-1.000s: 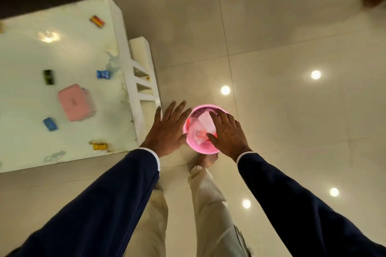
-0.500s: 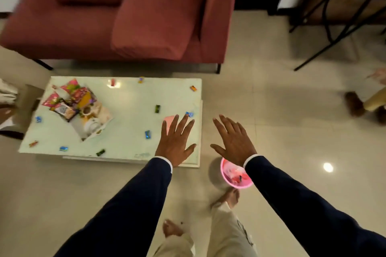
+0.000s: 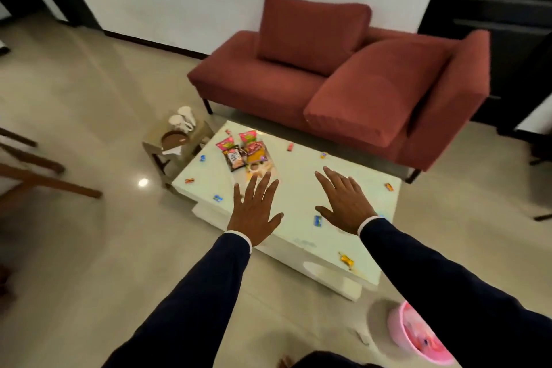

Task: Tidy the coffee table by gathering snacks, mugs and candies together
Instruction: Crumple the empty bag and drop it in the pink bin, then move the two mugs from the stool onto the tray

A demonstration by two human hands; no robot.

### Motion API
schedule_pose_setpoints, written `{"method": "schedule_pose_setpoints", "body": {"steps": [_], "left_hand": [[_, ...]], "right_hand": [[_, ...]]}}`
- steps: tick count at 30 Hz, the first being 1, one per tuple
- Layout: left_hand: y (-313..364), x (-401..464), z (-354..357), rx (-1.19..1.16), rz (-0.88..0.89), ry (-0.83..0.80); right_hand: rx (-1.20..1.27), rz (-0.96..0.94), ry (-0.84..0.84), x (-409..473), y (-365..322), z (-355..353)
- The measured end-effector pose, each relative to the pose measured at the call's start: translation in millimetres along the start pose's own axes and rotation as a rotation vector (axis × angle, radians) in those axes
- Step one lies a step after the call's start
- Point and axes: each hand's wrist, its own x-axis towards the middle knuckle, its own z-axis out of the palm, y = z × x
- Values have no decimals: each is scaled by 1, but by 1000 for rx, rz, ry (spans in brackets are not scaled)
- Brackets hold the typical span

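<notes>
I see snack packets [image 3: 243,151] heaped just beyond my left hand [image 3: 254,213]; wrapped candies [image 3: 317,220] scattered on the surface [image 3: 298,200] around both hands; two white mugs [image 3: 182,119] far left.

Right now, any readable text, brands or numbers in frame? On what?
None legible.
Snack packets on the coffee table: printed graphics, lettering too blurred to read.
Dark snack packet: a white square patch, possibly a code, unreadable.
Wrapped candies: too small to read.
Pink tub on the floor: no lettering visible.
</notes>
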Motion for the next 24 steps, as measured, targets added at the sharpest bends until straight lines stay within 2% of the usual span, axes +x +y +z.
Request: {"method": "schedule_pose_setpoints", "body": {"steps": [10, 24], "left_hand": [[-132, -5, -3, -15, -156, -14], [-321, 107, -5, -86, -341, -38]], "right_hand": [[28, -162, -59, 119, -101, 12], [41, -306, -120, 375, -188, 9]]}}
